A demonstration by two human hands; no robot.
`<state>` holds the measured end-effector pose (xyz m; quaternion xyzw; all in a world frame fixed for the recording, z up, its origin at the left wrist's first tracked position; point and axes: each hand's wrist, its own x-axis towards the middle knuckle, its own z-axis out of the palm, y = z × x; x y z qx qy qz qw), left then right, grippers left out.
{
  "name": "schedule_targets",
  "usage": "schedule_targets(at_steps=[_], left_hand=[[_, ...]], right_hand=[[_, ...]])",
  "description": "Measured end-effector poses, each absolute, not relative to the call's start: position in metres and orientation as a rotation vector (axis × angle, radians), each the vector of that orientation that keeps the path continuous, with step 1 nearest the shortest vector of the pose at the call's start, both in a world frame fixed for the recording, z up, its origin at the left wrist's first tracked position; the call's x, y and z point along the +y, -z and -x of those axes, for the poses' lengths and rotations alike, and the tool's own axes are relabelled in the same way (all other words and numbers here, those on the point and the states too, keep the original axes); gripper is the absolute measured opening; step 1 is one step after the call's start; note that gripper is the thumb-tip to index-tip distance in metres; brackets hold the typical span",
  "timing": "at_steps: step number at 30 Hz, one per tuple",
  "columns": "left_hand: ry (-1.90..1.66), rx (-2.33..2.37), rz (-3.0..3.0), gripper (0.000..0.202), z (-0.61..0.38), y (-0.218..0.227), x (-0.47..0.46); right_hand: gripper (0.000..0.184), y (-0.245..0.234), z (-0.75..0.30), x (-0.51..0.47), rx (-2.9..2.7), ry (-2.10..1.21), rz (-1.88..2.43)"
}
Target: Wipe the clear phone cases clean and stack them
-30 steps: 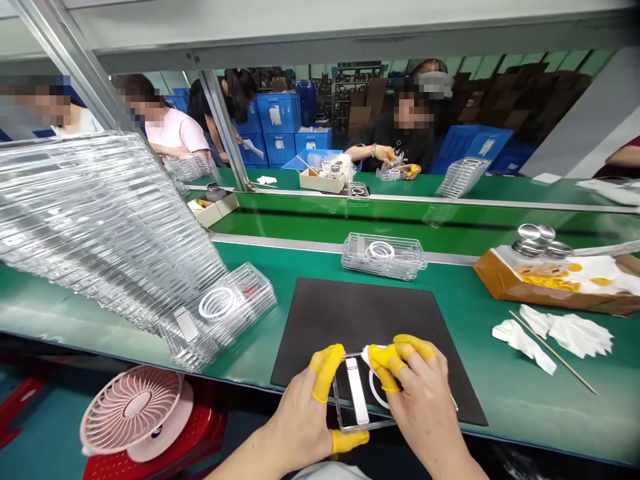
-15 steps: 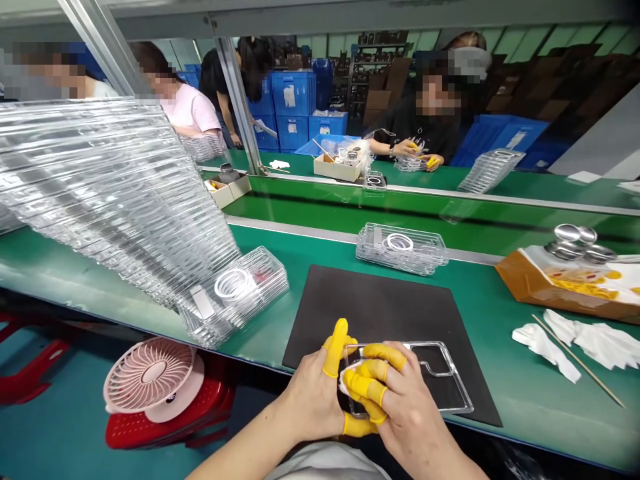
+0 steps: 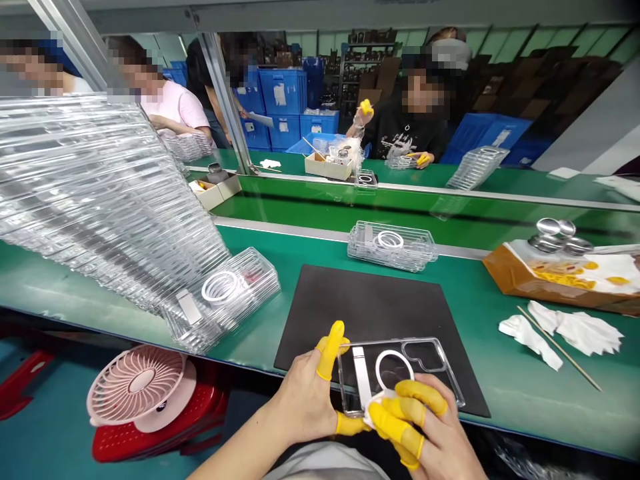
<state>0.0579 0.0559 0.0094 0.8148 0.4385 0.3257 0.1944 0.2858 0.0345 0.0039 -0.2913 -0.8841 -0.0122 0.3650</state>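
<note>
Right grip (image 3: 426, 421) slid nearer, pinching white cloth (image 3: 374, 403).

Your right hand (image 3: 425, 427) is covering part of the white ring (image 3: 378, 368), part of the near edge of the clear phone case (image 3: 431, 381) and most of a white cloth (image 3: 371, 409); your left forearm (image 3: 250, 433) is running off the bottom edge. A tall stack of clear cases (image 3: 100, 193) is running off the left, an orange box (image 3: 505, 273) off the right. A pink fan (image 3: 141, 385) is partly hiding a red stool (image 3: 130, 447).
</note>
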Motion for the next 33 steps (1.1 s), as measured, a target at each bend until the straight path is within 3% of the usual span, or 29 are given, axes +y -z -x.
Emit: schedule_targets(at_steps=[4,9,12,16,21,26,33], left_hand=[[-0.893,1.248,-2.256,0.109,-0.056,-0.006,0.053],[-0.841,1.284,-2.279,0.129,-0.054,-0.007,0.054],[-0.767,1.276,-2.339,0.136,-0.054,-0.013,0.061],[-0.723,1.266,-2.407,0.132,-0.057,-0.014,0.067],[-0.704,1.283,-2.428,0.126,-0.058,-0.011,0.064],[-0.700,1.288,-2.409,0.129,-0.058,-0.011,0.064],[-0.544,1.281,-2.378,0.128,-0.055,-0.018,0.068]], right_hand=[[0.031,-0.003,-0.307,0.036,-2.332,0.087,0.876],[0.034,-0.015,-0.316,0.053,-2.025,-0.198,1.073],[0.029,-0.024,-0.304,0.066,-1.892,-0.197,1.166],[0.019,-0.036,-0.260,0.080,-2.068,-0.085,1.054],[0.022,-0.039,-0.241,0.099,-2.164,0.021,1.102],[0.009,-0.045,-0.264,0.103,-2.112,-0.083,1.190],[0.013,-0.040,-0.283,0.100,-1.815,-0.325,1.225]])
